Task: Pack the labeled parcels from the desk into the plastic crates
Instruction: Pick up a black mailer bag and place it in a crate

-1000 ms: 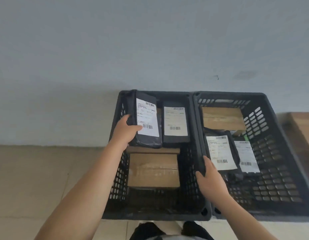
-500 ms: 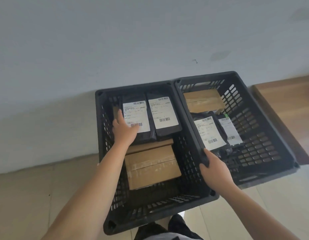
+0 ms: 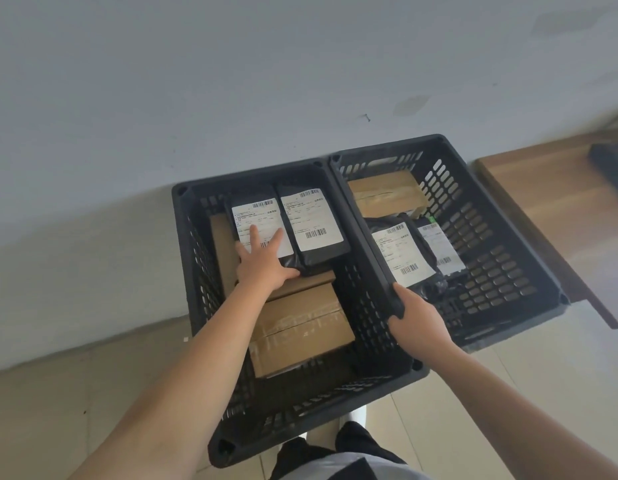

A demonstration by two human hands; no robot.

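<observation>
Left hand (image 3: pixel 262 265), fingers spread wide, pressing black labeled parcel (image 3: pixel 257 230) flat at 12 o'clock in left crate (image 3: pixel 196 258). Right hand (image 3: pixel 416 318) gripping shared crate rim. Right crate (image 3: pixel 501 237) part-filled. Dark item (image 3: pixel 610 164) on bench (image 3: pixel 550 206) at 2 o'clock, possibly unpacked.

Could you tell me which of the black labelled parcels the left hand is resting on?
The left hand lies flat on the leftmost black parcel in the left crate; the others lie untouched.

Black slotted crates (image 3: pixel 377 268), black parcels (image 3: pixel 314 230) with white barcoded labels (image 3: pixel 311 220), brown cardboard boxes (image 3: pixel 300 327)
</observation>
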